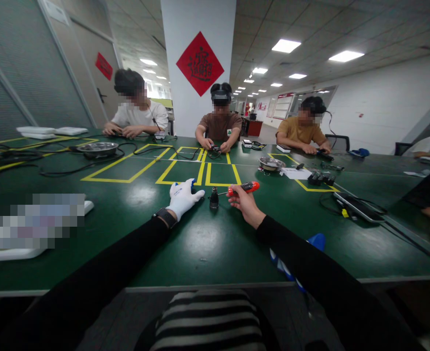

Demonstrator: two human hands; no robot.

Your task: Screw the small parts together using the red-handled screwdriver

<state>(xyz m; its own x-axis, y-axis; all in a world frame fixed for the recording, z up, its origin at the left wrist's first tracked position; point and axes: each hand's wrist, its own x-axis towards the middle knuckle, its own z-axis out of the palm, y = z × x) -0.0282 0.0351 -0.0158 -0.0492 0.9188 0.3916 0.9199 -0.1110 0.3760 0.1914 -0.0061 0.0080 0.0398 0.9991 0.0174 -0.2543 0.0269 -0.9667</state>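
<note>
My left hand [183, 199], in a white glove with blue fingertips, is over the green table with its fingers apart and nothing visible in them. Just right of its thumb stands a small black part [214, 199], upright, with a wide base and a narrower top. My bare right hand [244, 204] is closed around a red-and-black screwdriver [250, 186]. The screwdriver's shaft points left toward the black part; whether its tip touches it I cannot tell. A blue-and-white glove [315, 241] lies partly hidden under my right forearm.
On the green table [200, 243] are yellow tape outlines, a metal bowl [271, 164], black parts [321, 178], a black device with cables [359, 207] and, at left, another bowl [98, 149] and a white object [21, 251]. Several people sit around the table.
</note>
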